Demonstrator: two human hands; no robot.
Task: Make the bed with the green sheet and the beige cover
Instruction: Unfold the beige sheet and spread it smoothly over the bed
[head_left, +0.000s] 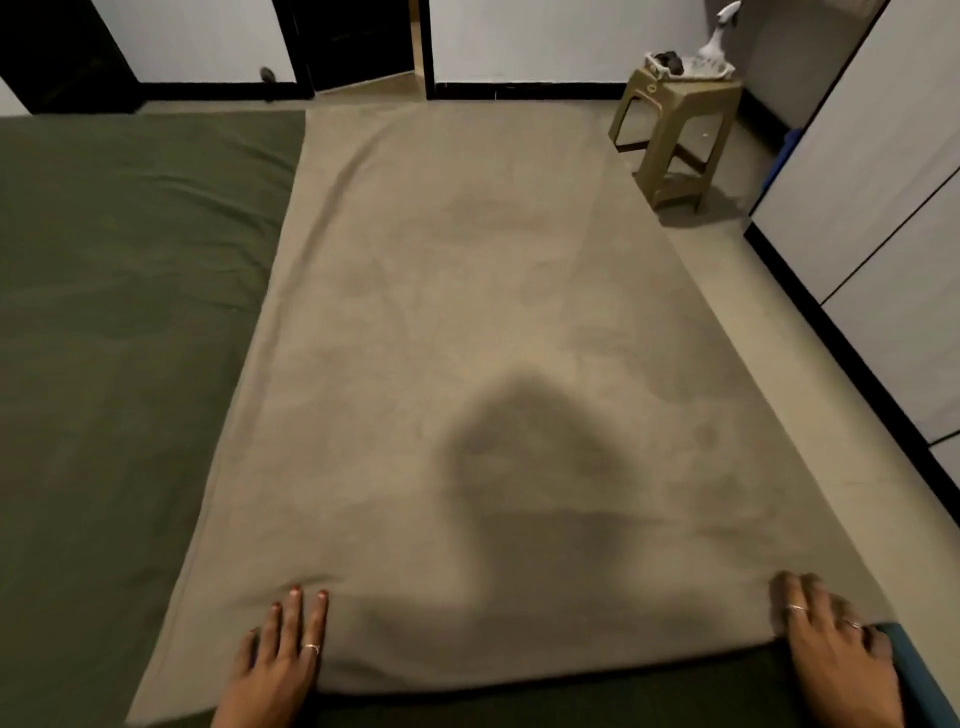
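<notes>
Hands flatten the near edge of the soft beige fabric cover (493, 338) on the bed.

Left hand (283, 657) and right hand (836, 639) both lie with fingers straight, pressing the hem and holding nothing. The cover lies spread along the bed's right half; the dark green cotton sheet (119, 312) shows bare to its left and along the near edge. It looks light, limp and prone to creasing, so the near corners seem the best hold.
</notes>
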